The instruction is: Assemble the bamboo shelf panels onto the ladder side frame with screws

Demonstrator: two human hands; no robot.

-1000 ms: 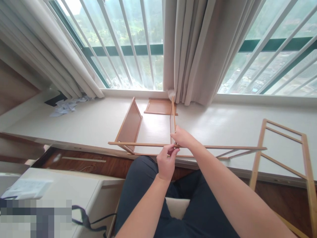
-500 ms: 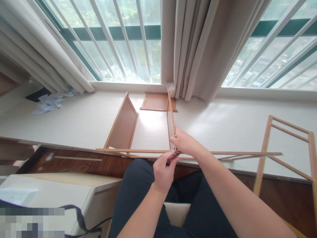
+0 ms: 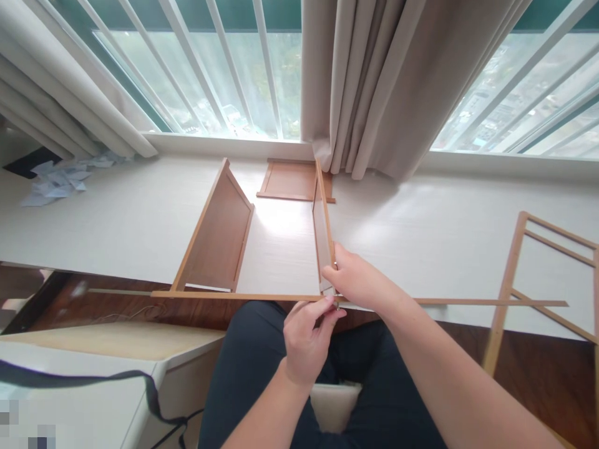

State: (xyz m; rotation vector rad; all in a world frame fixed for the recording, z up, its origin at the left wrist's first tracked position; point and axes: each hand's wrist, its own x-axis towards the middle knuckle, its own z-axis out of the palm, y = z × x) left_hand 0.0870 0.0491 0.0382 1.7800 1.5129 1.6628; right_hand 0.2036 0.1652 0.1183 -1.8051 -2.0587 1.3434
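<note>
Curtains (image 3: 369,81) hung over a pale sill (image 3: 444,231) at frame centre, where a thin wooden frame (image 3: 234,296) lay with two upright panels (image 3: 216,234). It looked light, stiff and easily snapped, best held at the joints. The right hand (image 3: 358,280) closed round the middle panel's near end; the left hand (image 3: 306,343) pinched something small there, too hidden to name. No containers showed.

A high-rise home room: beige curtains (image 3: 374,81), a barred window (image 3: 224,62) over city buildings, wooden floor (image 3: 538,374).
</note>
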